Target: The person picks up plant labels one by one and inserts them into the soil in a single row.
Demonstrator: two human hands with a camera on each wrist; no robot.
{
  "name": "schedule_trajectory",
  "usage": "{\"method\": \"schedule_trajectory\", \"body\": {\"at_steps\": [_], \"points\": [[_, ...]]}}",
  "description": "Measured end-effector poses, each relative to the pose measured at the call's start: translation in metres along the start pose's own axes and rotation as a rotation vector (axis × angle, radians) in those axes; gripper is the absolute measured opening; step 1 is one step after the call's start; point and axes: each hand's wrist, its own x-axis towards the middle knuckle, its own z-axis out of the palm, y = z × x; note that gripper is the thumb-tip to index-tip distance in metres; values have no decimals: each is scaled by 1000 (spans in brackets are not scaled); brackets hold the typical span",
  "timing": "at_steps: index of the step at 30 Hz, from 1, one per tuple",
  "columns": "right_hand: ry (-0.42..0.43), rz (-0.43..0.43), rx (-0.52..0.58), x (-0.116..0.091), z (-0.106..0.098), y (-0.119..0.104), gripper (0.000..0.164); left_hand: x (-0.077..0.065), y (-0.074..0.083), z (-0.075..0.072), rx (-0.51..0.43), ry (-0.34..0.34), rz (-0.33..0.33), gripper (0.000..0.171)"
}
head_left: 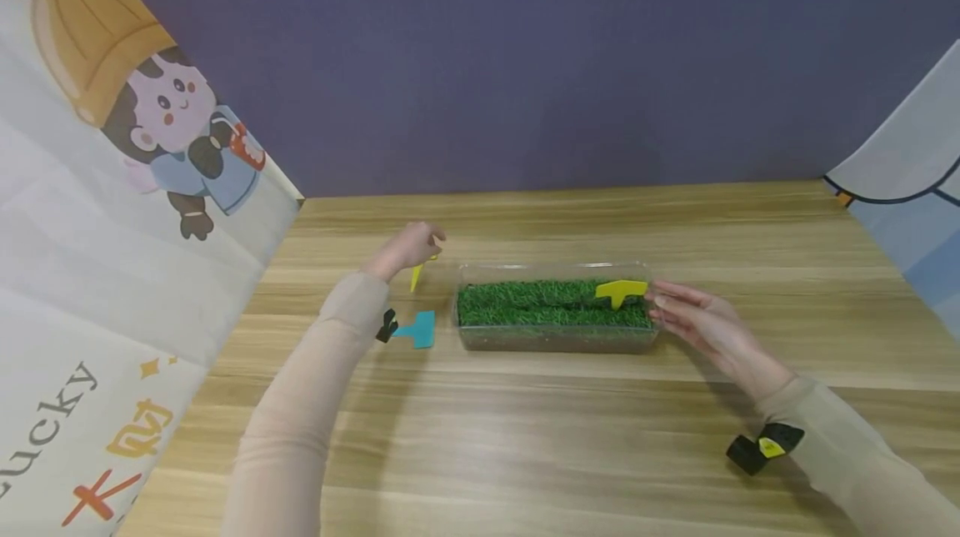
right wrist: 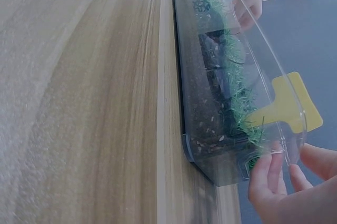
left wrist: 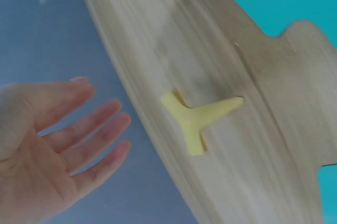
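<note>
A long clear plastic box [head_left: 558,340] holds green grass [head_left: 540,303] over dark soil. Upright in the grass near its right end is a yellow T-shaped plant label [head_left: 619,292]. My right hand [head_left: 716,333] holds the box's right end, with fingertips at the wall and rim, beside that label. In the left wrist view a second yellow T-shaped label [left wrist: 195,121] lies on the wooden table. My left hand [head_left: 411,247] hovers close by it at the box's left, fingers [left wrist: 95,134] relaxed and spread with nothing between them.
A blue T-shaped label [head_left: 423,330] lies on the wooden table [head_left: 525,429] left of the box, close to my left wrist's camera strap. A dark blue panel [head_left: 525,62] rises behind the table. A printed cloth [head_left: 90,270] hangs at the left.
</note>
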Motion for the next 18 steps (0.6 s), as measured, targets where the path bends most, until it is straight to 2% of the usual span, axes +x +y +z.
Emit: {"method": "schedule_trajectory", "body": {"at_steps": [10,18], "points": [[7,-5,-7,-4,5,6,25,5,-26,8,-24,31,-40,37],[27,-3,-8,-9,9,10,25,9,-40,11,-37,7,-62,38]]}}
